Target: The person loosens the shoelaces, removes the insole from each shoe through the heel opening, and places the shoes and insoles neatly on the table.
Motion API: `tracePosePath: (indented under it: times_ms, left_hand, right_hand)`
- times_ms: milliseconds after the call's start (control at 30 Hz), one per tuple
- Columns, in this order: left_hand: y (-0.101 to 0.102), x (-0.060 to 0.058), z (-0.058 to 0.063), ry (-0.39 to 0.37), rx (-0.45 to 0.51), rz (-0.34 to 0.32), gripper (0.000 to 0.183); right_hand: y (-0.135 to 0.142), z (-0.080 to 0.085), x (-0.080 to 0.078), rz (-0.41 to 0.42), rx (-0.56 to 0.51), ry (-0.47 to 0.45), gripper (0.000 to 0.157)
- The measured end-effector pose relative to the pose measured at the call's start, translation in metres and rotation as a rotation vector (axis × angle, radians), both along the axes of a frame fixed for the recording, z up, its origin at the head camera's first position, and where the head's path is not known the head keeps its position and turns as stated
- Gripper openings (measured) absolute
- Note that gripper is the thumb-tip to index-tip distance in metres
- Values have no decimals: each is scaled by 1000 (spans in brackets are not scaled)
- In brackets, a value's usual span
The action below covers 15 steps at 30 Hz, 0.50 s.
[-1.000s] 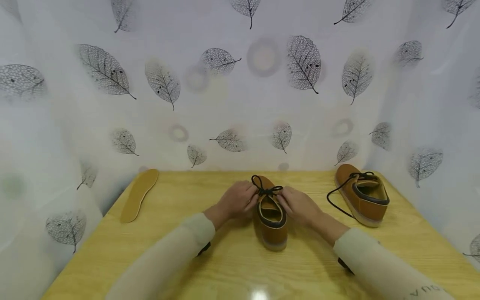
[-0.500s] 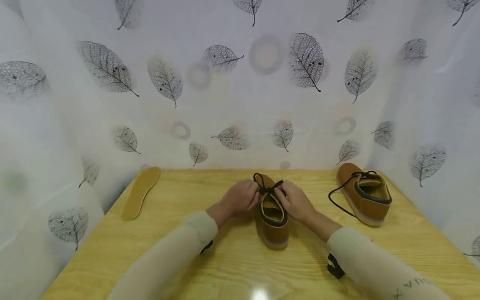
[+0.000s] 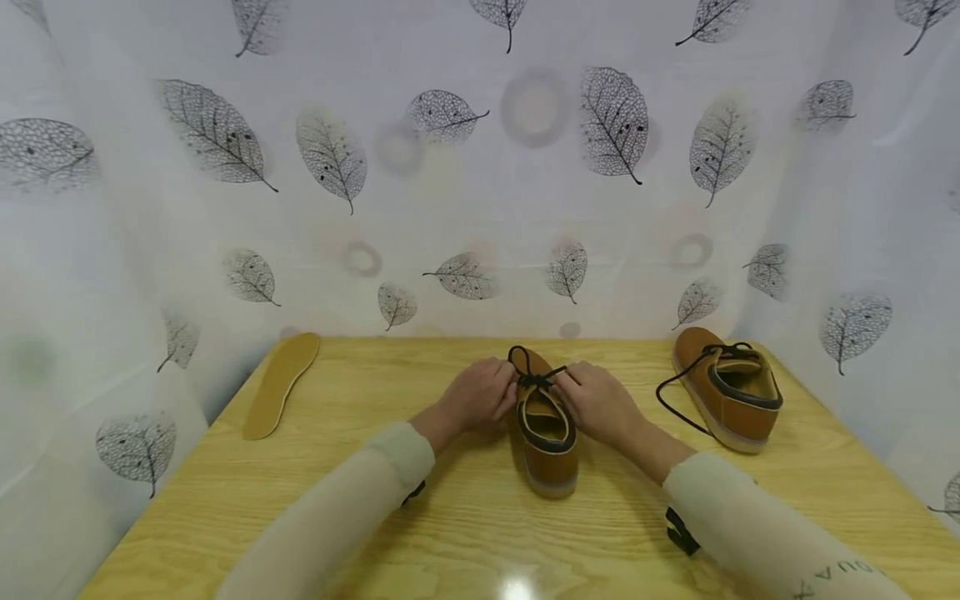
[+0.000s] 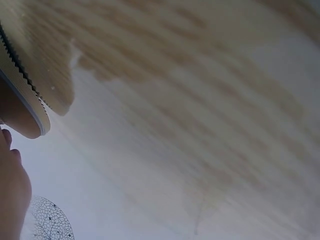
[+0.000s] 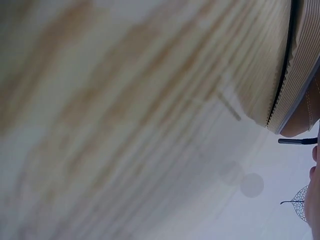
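Observation:
A brown shoe [image 3: 551, 467] stands on the table with its heel toward me and its toe pointing away. A black shoelace [image 3: 535, 381] is knotted across its front, and one loop stands up above the knot. From the left, my left hand [image 3: 476, 393] pinches the lace beside the knot. On the other side my right hand [image 3: 600, 404] pinches a strand drawn out to the right. In the right wrist view a dark lace tip [image 5: 290, 141] sticks out by the fingers. The left wrist view catches the shoe's sole edge [image 4: 25, 85] beside the left hand.
A second brown shoe [image 3: 735, 400] sits at the back right, its lace end trailing onto the table [image 3: 450, 533]. At the back left lies a tan insole [image 3: 281, 387]. A leaf-patterned curtain [image 3: 480, 167] hangs behind the table's far edge.
My right hand has re-gripped the lace, and the right-hand loop now looks like a straighter strand running to the fingers. The left hand stays at the knot's left side.

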State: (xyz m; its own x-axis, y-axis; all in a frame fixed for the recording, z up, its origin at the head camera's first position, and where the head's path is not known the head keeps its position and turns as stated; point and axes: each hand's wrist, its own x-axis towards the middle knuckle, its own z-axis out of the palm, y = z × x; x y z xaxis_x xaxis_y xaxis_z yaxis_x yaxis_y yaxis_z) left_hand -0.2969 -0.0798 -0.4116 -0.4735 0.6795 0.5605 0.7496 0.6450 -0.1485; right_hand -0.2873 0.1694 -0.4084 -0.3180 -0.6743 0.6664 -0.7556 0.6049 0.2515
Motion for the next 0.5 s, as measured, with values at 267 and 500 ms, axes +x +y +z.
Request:
tracePosePath:
  times_ms: [267, 500]
  left_hand:
    - [0, 1, 0, -47, 84, -30, 8]
    - [1, -1, 0, -55, 68, -10, 8]
  right_hand:
    - [0, 1, 2, -22, 46, 14, 26]
    - [-1, 1, 2, -35, 46, 49, 25]
